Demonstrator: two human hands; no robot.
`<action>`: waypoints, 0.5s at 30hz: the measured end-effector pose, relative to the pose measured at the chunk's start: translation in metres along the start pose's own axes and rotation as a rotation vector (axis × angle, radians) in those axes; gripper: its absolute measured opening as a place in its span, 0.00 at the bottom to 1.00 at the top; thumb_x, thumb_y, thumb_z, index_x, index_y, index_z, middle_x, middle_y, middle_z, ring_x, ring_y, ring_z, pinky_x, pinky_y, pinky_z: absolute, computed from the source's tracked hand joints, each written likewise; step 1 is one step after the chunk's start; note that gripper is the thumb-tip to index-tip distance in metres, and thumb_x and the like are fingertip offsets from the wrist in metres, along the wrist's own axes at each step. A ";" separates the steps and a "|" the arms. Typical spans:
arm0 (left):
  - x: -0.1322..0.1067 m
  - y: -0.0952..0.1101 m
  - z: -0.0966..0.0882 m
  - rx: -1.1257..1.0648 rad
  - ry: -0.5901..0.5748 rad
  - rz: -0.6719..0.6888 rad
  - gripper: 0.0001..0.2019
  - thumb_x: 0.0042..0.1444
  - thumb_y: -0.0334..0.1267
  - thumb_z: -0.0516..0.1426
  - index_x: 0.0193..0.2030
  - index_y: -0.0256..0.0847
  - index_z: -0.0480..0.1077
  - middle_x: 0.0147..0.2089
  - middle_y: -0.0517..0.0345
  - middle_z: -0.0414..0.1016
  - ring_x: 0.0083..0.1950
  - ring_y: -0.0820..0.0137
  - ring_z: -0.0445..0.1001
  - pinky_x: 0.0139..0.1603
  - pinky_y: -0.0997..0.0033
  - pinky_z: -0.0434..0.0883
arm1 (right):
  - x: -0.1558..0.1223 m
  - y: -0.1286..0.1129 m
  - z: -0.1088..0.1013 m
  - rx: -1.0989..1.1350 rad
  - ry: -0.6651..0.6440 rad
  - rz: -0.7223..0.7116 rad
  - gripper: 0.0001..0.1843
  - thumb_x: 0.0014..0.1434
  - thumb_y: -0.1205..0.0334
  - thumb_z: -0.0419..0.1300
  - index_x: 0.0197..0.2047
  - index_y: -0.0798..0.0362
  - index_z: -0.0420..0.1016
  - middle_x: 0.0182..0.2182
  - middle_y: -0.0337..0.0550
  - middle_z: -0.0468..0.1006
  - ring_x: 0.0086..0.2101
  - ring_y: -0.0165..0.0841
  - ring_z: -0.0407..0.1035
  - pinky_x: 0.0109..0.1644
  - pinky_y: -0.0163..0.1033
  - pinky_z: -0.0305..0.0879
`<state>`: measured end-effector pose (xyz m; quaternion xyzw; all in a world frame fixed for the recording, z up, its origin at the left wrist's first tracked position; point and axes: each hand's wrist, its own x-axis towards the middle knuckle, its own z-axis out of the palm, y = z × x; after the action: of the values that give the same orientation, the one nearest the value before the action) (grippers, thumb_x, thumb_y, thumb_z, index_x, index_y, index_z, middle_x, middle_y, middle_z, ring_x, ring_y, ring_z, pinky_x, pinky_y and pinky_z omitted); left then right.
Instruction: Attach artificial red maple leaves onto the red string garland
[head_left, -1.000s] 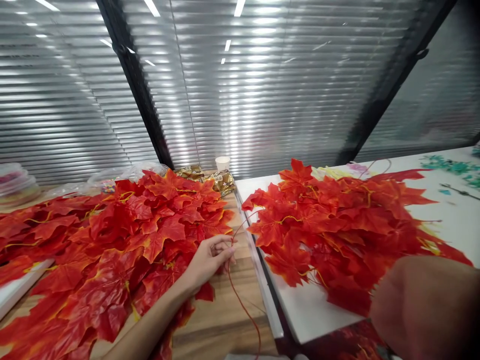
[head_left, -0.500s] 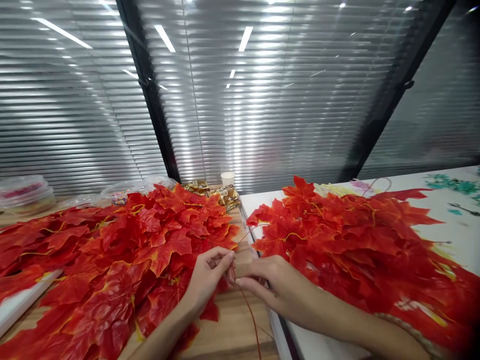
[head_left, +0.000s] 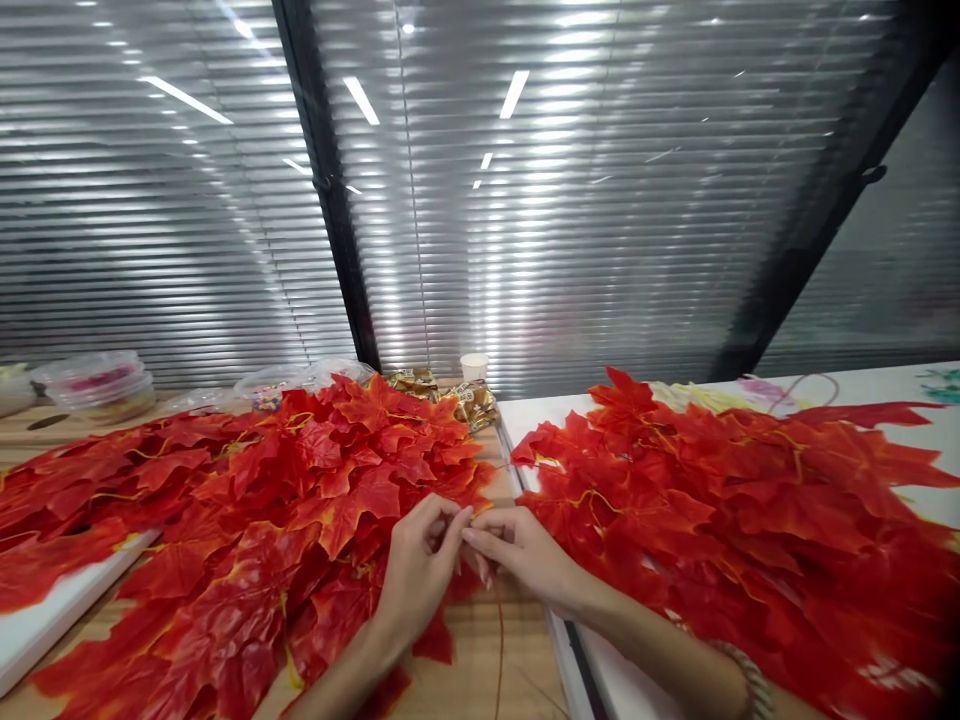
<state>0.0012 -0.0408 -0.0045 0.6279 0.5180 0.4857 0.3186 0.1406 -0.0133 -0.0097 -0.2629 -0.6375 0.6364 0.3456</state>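
My left hand (head_left: pixel 424 560) and my right hand (head_left: pixel 517 550) meet over the strip of wood between two leaf piles, fingertips touching. Both are closed in a pinch on a thin reddish-brown cord (head_left: pixel 500 640), whose lower length hangs down toward the near edge. Where the cord passes between the fingertips is mostly hidden. Beside my left hand spreads a heap of red artificial maple leaves (head_left: pixel 352 490) with yellow stems. A second heap of red maple leaves (head_left: pixel 697 490) lies to the right of my right hand.
Behind the left heap stand clear plastic tubs (head_left: pixel 97 385), gold foil wrappers (head_left: pixel 471 403) and a white paper cup (head_left: pixel 474 366). A white board (head_left: pixel 71 605) lies at the left. The wooden table (head_left: pixel 465 685) meets a white table (head_left: pixel 600 665). Blinds (head_left: pixel 585 220) rise behind.
My right hand has come up against the left fingertips, closing the small gap between them. The cord now hangs straighter. The view has shifted slightly left.
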 end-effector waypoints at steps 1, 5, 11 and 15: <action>0.000 0.000 -0.001 0.057 0.012 0.035 0.12 0.56 0.44 0.51 0.27 0.40 0.65 0.22 0.61 0.65 0.22 0.74 0.64 0.22 0.76 0.61 | 0.000 0.002 -0.002 -0.013 0.015 -0.010 0.24 0.53 0.44 0.54 0.20 0.58 0.64 0.17 0.36 0.65 0.19 0.23 0.59 0.25 0.30 0.56; -0.002 0.002 -0.001 0.236 0.044 0.157 0.09 0.56 0.39 0.51 0.28 0.40 0.67 0.25 0.59 0.64 0.25 0.73 0.62 0.25 0.76 0.60 | 0.001 0.007 -0.010 -0.011 0.073 -0.027 0.21 0.55 0.47 0.54 0.26 0.59 0.69 0.16 0.35 0.65 0.19 0.23 0.59 0.24 0.30 0.56; -0.006 -0.003 0.003 0.340 -0.037 0.233 0.08 0.57 0.35 0.49 0.30 0.40 0.66 0.26 0.59 0.64 0.26 0.74 0.62 0.26 0.76 0.61 | -0.006 0.016 -0.016 0.043 0.063 0.022 0.20 0.52 0.49 0.58 0.35 0.60 0.75 0.16 0.37 0.68 0.19 0.24 0.61 0.24 0.30 0.58; -0.007 -0.008 0.004 0.365 -0.074 0.240 0.08 0.57 0.33 0.49 0.29 0.40 0.65 0.27 0.58 0.65 0.26 0.73 0.64 0.27 0.76 0.62 | -0.008 0.018 -0.016 0.101 0.078 0.058 0.18 0.51 0.50 0.59 0.33 0.60 0.75 0.15 0.36 0.67 0.18 0.23 0.59 0.24 0.30 0.56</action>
<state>0.0026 -0.0448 -0.0153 0.7497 0.5068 0.3950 0.1585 0.1559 -0.0080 -0.0294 -0.2883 -0.5828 0.6667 0.3643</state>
